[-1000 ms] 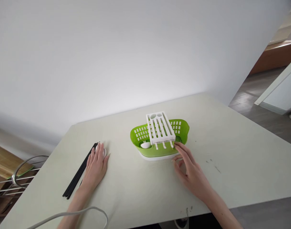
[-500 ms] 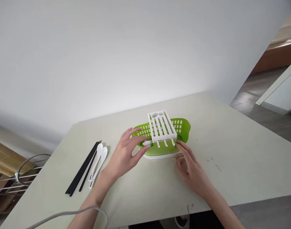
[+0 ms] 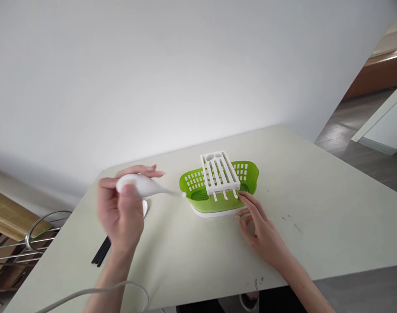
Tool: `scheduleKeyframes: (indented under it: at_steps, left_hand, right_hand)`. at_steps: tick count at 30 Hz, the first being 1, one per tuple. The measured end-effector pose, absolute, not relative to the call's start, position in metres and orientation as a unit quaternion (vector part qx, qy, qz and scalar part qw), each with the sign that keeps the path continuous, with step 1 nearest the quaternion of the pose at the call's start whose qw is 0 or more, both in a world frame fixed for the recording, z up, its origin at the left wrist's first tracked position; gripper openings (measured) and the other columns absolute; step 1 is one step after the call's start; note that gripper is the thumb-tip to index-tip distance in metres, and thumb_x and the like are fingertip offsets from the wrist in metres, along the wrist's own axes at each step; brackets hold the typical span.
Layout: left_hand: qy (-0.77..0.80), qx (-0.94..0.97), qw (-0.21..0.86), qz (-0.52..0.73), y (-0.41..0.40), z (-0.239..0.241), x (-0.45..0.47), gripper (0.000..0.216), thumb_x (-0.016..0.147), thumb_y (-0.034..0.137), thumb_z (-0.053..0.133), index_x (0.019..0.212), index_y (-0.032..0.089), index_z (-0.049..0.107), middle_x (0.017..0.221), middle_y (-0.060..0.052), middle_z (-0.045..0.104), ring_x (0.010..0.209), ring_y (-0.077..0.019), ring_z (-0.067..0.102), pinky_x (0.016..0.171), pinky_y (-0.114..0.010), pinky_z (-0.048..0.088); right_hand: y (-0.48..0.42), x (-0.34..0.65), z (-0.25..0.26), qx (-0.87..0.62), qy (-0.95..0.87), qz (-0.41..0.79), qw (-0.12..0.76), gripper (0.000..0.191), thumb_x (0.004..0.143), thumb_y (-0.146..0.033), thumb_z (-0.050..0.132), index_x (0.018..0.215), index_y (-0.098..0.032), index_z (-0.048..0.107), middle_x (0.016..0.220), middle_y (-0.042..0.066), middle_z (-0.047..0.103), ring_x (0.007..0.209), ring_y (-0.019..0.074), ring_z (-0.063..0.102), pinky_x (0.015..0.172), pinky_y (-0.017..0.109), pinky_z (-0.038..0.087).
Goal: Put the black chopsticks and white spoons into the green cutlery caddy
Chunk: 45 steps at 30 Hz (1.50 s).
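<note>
We are seeing the hands working apart; the left hand (image 3: 122, 217) is pinching a white spoon (image 3: 143, 184) by its bowl, the thumb pressing on it, above the counter (image 3: 192, 265) and left of the green basket (image 3: 203, 205); the bowl is probably serving as the grip because this is leaving the slim handle free, pointing towards the basket; we cannot tell whether its tip is touching the rim; the right hand (image 3: 262, 234) is resting its fingertips at the basket's front right, beside the hooks of the white rack (image 3: 220, 171), likely for steadying; whether it is gripping, we cannot tell; the rack is lying across the basket, apparently using it as support; black chopsticks (image 3: 101, 252) and another spoon (image 3: 145, 208) are lying on the counter, partly hidden behind the left hand and arm.
</note>
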<state>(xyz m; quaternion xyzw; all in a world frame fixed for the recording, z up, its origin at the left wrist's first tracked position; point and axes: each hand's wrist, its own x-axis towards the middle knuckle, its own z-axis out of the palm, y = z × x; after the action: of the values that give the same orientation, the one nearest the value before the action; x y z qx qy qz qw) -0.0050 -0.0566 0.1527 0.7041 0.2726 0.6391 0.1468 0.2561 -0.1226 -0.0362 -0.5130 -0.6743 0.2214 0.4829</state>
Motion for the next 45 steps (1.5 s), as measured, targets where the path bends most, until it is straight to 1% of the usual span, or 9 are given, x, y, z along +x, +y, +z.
scheduleKeyframes:
  at_steps: [3, 6, 10, 13, 15, 19, 27, 33, 45]
  left_hand:
    - [0.27, 0.702, 0.073, 0.655, -0.058, 0.161, -0.015, 0.013, 0.102, 0.024, 0.058, 0.094, 0.024, 0.048, 0.088, 0.0, 0.066, 0.068, -0.016, 0.066, 0.08, -0.045, 0.062]
    - [0.355, 0.744, 0.056, 0.564, -0.063, 0.149, -0.025, 0.018, 0.102, 0.026, 0.06, 0.092, 0.024, 0.046, 0.088, -0.001, 0.063, 0.066, -0.0148, 0.065, 0.065, -0.035, 0.057]
    - [0.518, 0.747, 0.093, 0.407, -0.071, 0.115, -0.035, 0.024, 0.103, 0.037, 0.058, 0.09, 0.024, 0.043, 0.094, -0.002, 0.063, 0.064, -0.0127, 0.061, 0.059, -0.03, 0.048]
    - [0.578, 0.755, 0.093, 0.296, -0.073, 0.091, -0.043, 0.024, 0.104, 0.044, 0.055, 0.095, 0.025, 0.045, 0.083, 0.001, 0.058, 0.065, -0.0148, 0.058, 0.061, -0.03, 0.045]
    - [0.588, 0.764, 0.074, 0.254, -0.072, 0.077, -0.051, 0.022, 0.104, 0.045, 0.053, 0.1, 0.024, 0.046, 0.084, 0.001, 0.058, 0.07, -0.0172, 0.06, 0.065, -0.032, 0.047]
    - [0.577, 0.784, 0.023, 0.228, -0.066, 0.05, -0.073, 0.021, 0.104, 0.045, 0.05, 0.103, 0.024, 0.047, 0.099, -0.005, 0.062, 0.084, -0.0219, 0.064, 0.075, -0.037, 0.051]
    - [0.597, 0.774, -0.021, 0.211, -0.06, 0.006, -0.109, 0.022, 0.103, 0.045, 0.047, 0.108, 0.023, 0.05, 0.11, -0.01, 0.066, 0.105, -0.0305, 0.065, 0.089, -0.047, 0.053]
    - [0.6, 0.769, -0.05, 0.215, -0.052, 0.002, -0.12, 0.023, 0.1, 0.046, 0.051, 0.106, 0.024, 0.055, 0.107, -0.011, 0.069, 0.106, -0.0342, 0.063, 0.093, -0.052, 0.053]
    - [0.574, 0.781, -0.129, 0.207, -0.045, 0.005, -0.129, 0.016, 0.099, 0.04, 0.055, 0.104, 0.025, 0.057, 0.111, -0.012, 0.067, 0.105, -0.0346, 0.061, 0.097, -0.052, 0.049]
  right_hand:
    - [-0.123, 0.256, -0.037, -0.511, -0.676, 0.22, 0.483, 0.057, 0.106, -0.024, 0.044, 0.16, -0.037, 0.033, 0.163, 0.013, 0.038, 0.097, 0.0208, 0.07, 0.076, 0.037, 0.065]
    - [-0.123, 0.256, -0.038, -0.51, -0.676, 0.222, 0.483, 0.057, 0.106, -0.023, 0.045, 0.16, -0.037, 0.032, 0.163, 0.012, 0.038, 0.098, 0.0205, 0.07, 0.076, 0.037, 0.064]
    - [-0.122, 0.256, -0.037, -0.51, -0.676, 0.223, 0.484, 0.057, 0.106, -0.022, 0.045, 0.16, -0.037, 0.032, 0.163, 0.012, 0.038, 0.098, 0.0197, 0.069, 0.077, 0.036, 0.064]
    - [-0.123, 0.256, -0.035, -0.513, -0.677, 0.22, 0.48, 0.058, 0.106, -0.023, 0.045, 0.16, -0.038, 0.031, 0.163, 0.012, 0.039, 0.097, 0.0189, 0.07, 0.076, 0.034, 0.064]
    - [-0.123, 0.257, -0.034, -0.515, -0.678, 0.217, 0.478, 0.058, 0.106, -0.023, 0.045, 0.16, -0.038, 0.031, 0.163, 0.012, 0.039, 0.096, 0.0187, 0.07, 0.074, 0.034, 0.064]
    - [-0.123, 0.257, -0.035, -0.511, -0.681, 0.215, 0.479, 0.058, 0.105, -0.023, 0.044, 0.16, -0.037, 0.031, 0.163, 0.013, 0.038, 0.097, 0.0199, 0.07, 0.075, 0.035, 0.064]
    - [-0.123, 0.257, -0.038, -0.51, -0.68, 0.212, 0.482, 0.059, 0.105, -0.024, 0.044, 0.161, -0.035, 0.032, 0.163, 0.015, 0.039, 0.097, 0.0209, 0.071, 0.075, 0.036, 0.065]
    - [-0.123, 0.257, -0.037, -0.514, -0.677, 0.218, 0.479, 0.059, 0.105, -0.024, 0.044, 0.161, -0.037, 0.031, 0.164, 0.013, 0.037, 0.099, 0.0205, 0.07, 0.078, 0.036, 0.065]
    - [-0.124, 0.257, -0.037, -0.514, -0.677, 0.226, 0.475, 0.058, 0.106, -0.023, 0.044, 0.161, -0.035, 0.03, 0.165, 0.014, 0.035, 0.099, 0.0207, 0.069, 0.078, 0.038, 0.065]
